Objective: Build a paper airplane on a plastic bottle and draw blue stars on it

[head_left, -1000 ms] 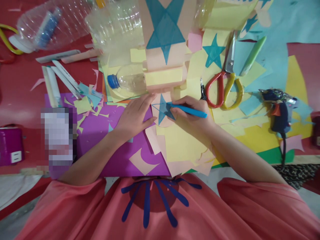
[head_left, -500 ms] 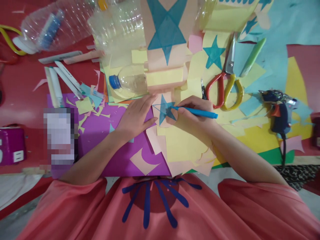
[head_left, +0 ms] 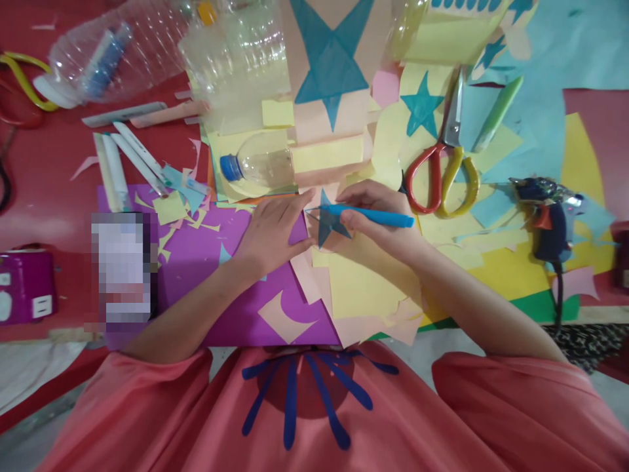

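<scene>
A small peach paper (head_left: 314, 237) carries a five-pointed star (head_left: 328, 231) coloured mostly blue. My right hand (head_left: 381, 213) grips a blue marker (head_left: 388, 216), its tip at the left side of the star. Stretched out flat, my left hand (head_left: 275, 229) rests at the left edge of the same paper, thumb and fingers apart. Beyond the paper lies a folded yellow strip (head_left: 328, 154), with a larger blue star (head_left: 331, 65) on peach paper behind it. Another blue star (head_left: 422, 105) on yellow paper is to the right.
Red-and-yellow scissors (head_left: 442, 174), a green cutter (head_left: 500, 115) and a glue gun (head_left: 550, 223) lie to the right. A cut bottle with blue cap (head_left: 260, 160), large clear bottles (head_left: 122, 59), markers (head_left: 140, 157) and paper scraps (head_left: 189, 216) are on the left.
My right hand has shifted the marker tip leftward across the star, to its left point. My left hand stays flat beside the paper; the whole view has slid slightly.
</scene>
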A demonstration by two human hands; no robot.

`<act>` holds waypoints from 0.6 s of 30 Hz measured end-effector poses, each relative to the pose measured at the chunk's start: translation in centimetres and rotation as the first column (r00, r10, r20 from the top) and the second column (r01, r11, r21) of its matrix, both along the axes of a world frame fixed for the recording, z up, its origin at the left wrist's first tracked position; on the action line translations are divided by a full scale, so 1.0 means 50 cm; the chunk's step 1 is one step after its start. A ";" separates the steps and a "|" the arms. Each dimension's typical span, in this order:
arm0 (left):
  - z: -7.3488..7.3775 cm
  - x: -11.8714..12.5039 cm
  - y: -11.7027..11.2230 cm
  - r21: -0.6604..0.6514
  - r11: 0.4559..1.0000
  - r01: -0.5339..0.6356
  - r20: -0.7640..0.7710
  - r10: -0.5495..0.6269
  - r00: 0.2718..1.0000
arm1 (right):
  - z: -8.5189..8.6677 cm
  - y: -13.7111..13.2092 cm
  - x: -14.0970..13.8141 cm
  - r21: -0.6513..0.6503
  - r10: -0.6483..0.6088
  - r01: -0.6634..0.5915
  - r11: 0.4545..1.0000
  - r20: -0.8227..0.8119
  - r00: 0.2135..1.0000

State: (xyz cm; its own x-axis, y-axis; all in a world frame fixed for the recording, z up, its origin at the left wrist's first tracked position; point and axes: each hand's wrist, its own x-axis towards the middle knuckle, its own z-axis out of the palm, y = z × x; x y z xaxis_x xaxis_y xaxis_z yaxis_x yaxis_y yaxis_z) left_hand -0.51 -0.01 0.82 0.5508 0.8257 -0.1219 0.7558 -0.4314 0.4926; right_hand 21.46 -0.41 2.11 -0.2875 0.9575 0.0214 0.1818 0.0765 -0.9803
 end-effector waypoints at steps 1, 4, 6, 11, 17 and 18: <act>0.002 0.001 0.000 0.002 1.000 -0.007 -0.011 0.007 1.000 | -0.007 0.004 -0.006 -0.004 0.006 -0.006 1.000 -0.019 1.000; 0.004 0.001 0.000 0.018 1.000 -0.014 -0.008 0.014 1.000 | -0.028 0.012 -0.021 -0.015 0.017 -0.018 1.000 -0.059 0.998; 0.004 0.001 0.001 0.026 1.000 -0.013 0.003 0.013 1.000 | -0.037 0.012 -0.027 -0.022 0.009 -0.011 1.000 -0.062 0.998; 0.002 0.002 0.001 0.014 1.000 -0.017 0.000 0.017 1.000 | -0.037 0.008 -0.031 -0.025 -0.009 0.009 1.000 0.004 1.000; 0.001 0.000 0.001 0.010 1.000 -0.014 -0.004 0.015 1.000 | -0.035 0.006 -0.034 0.008 -0.020 0.019 1.000 0.038 0.999; 0.000 0.000 0.001 0.008 1.000 -0.014 -0.004 0.014 1.000 | -0.035 0.006 -0.034 0.003 -0.020 0.019 1.000 0.048 0.999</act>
